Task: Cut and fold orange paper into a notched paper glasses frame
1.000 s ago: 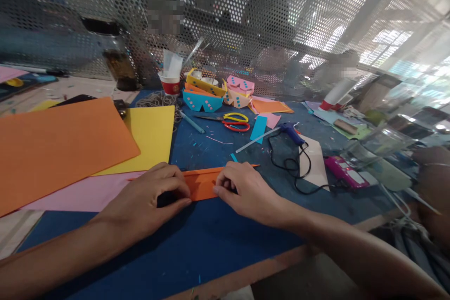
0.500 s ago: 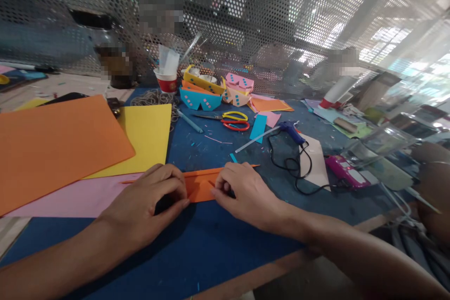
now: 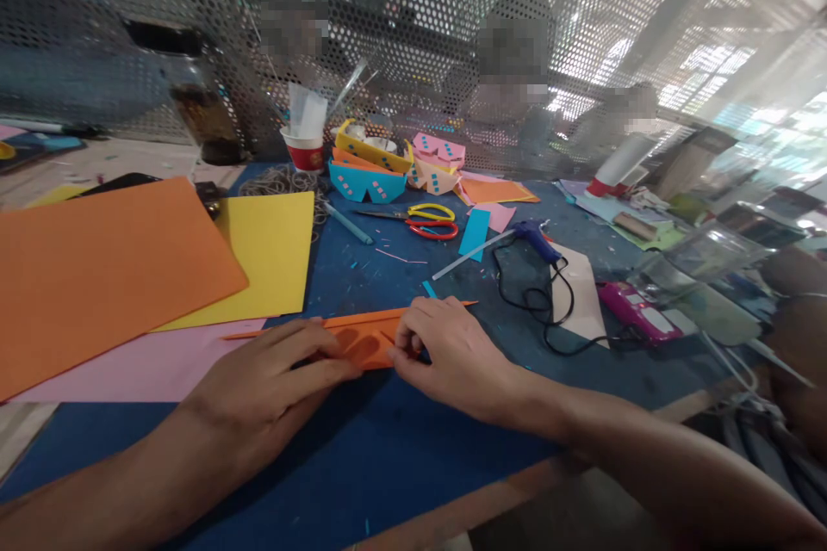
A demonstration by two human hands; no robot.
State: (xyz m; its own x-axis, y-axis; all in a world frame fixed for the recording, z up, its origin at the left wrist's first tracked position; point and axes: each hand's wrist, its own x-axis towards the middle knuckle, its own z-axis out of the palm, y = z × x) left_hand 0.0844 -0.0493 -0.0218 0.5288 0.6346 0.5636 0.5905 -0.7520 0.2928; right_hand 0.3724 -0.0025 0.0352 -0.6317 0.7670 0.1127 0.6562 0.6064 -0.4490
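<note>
While the left hand (image 3: 275, 380) covers the folded orange paper strip (image 3: 369, 348), grip unclear, the right hand (image 3: 449, 351) pinches its edge; likely creasing, next calling for even pressure.

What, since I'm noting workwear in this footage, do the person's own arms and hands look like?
Both the left hand and right hand are bare, with no gloves and no rings visible. The left forearm and right forearm show no sleeves, watch or bracelet as far as the view reaches. No clear markings can be made out.
</note>
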